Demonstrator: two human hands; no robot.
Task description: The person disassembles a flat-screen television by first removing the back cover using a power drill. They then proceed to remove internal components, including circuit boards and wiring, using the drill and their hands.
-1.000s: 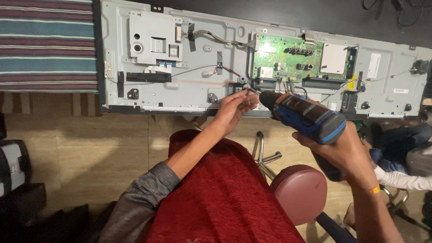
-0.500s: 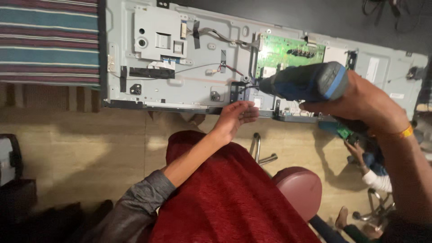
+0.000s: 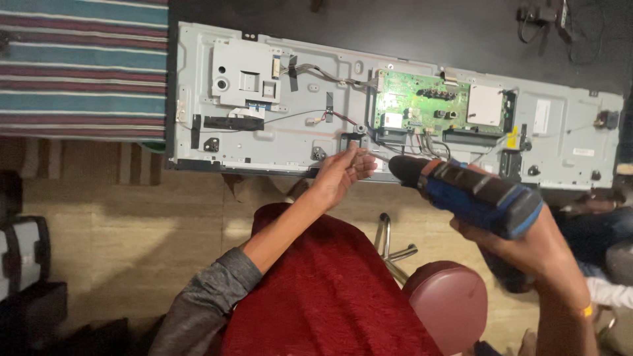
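Your left hand rests at the lower edge of the grey metal back panel, fingers loosely curled with the tips pinched near a small bracket just left of the green circuit board. Whether a screw sits between the fingertips cannot be told; it is too small to see.

Your right hand is wrapped firmly around the grip of the blue and black cordless drill. The drill lies tilted, nose pointing left toward your left hand, and its tip is clear of the panel, just below the lower edge.

Judged from this position, the step in hand is work on a fastener at the bracket, with the driver lifted off.

For the next move, bring the drill nose up to the bracket and hold it square to the panel. Keep the left fingertips clear of the bit. Mind the thin wires running beside the bracket and the board close on the right.

The panel lies flat on a dark table, next to a striped cloth.
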